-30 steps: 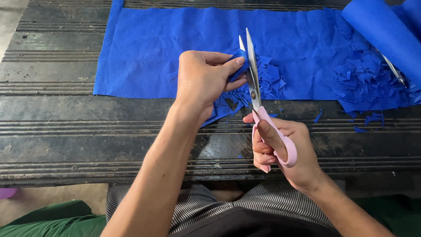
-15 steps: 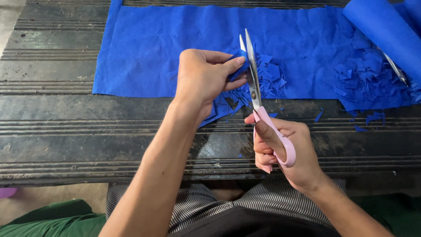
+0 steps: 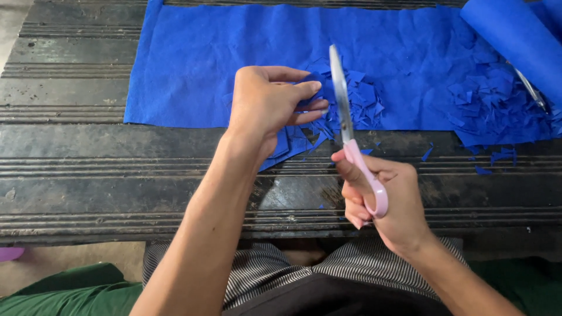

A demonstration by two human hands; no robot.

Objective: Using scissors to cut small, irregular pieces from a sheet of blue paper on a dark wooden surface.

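Across the dark grooved wooden surface [image 3: 88,169] lies a blue sheet [image 3: 193,64] catching cut scraps [image 3: 363,96], while the left hand [image 3: 266,105] pinches a folded blue piece [image 3: 293,140] beside the closed scissors [image 3: 351,140], whose pink handle the right hand [image 3: 386,199] grips.

**Count of things on the bench**

Two hands: one left hand [image 3: 266,108], one right hand [image 3: 383,196]. Two pairs of scissors: one pink-handled pair [image 3: 351,137] near the middle, one second pair [image 3: 530,88] at the far right, partly hidden. One flat blue sheet [image 3: 193,64]. One blue roll [image 3: 515,41], far right. Two heaps of blue scraps: one middle heap [image 3: 360,99], one right heap [image 3: 489,108]. One dark wooden bench [image 3: 88,169].
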